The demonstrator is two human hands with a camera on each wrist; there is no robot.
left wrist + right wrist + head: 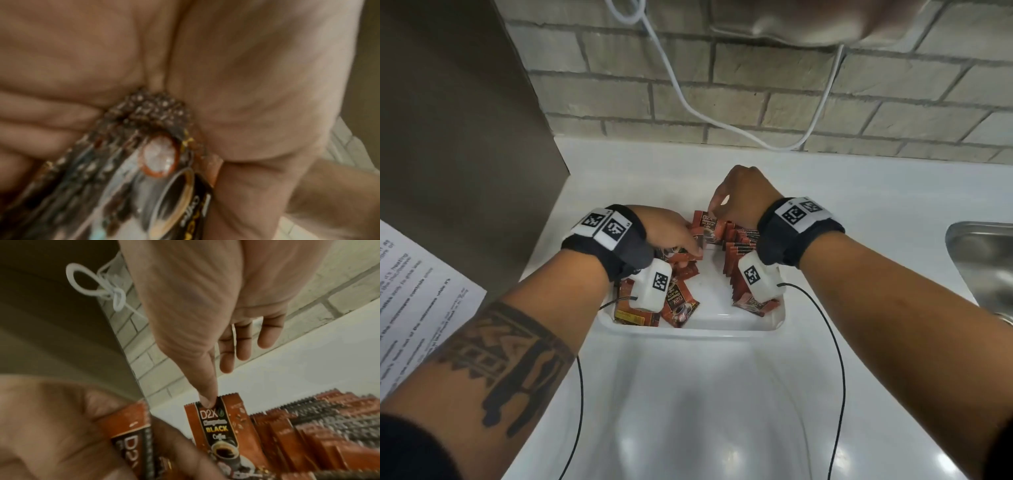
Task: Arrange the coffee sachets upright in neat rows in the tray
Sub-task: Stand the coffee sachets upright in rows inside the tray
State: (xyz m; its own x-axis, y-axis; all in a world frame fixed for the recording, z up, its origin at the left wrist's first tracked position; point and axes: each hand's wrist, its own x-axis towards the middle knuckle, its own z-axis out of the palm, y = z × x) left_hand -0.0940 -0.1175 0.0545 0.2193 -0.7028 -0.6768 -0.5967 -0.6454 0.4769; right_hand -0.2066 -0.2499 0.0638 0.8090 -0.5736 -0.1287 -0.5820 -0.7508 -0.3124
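A white tray [722, 330] sits on the white counter. Along its right side stands a row of red upright sachets [739, 246] [308, 426]. Several loose sachets [678, 301] lie flat in a heap on its left side. My right hand [717, 209] pinches the top of one upright "D2X Black Coffee" sachet [709, 226] [218, 426] at the far end of the row, thumb on its front. My left hand [697, 246] grips a small bunch of sachets [144, 170] [131, 431] just left of it, over the heap.
A steel sink [986, 267] lies at the right edge. A grey appliance side [465, 137] rises at the left with a printed sheet [414, 308] on it. A white cable [688, 102] hangs along the brick wall behind the tray.
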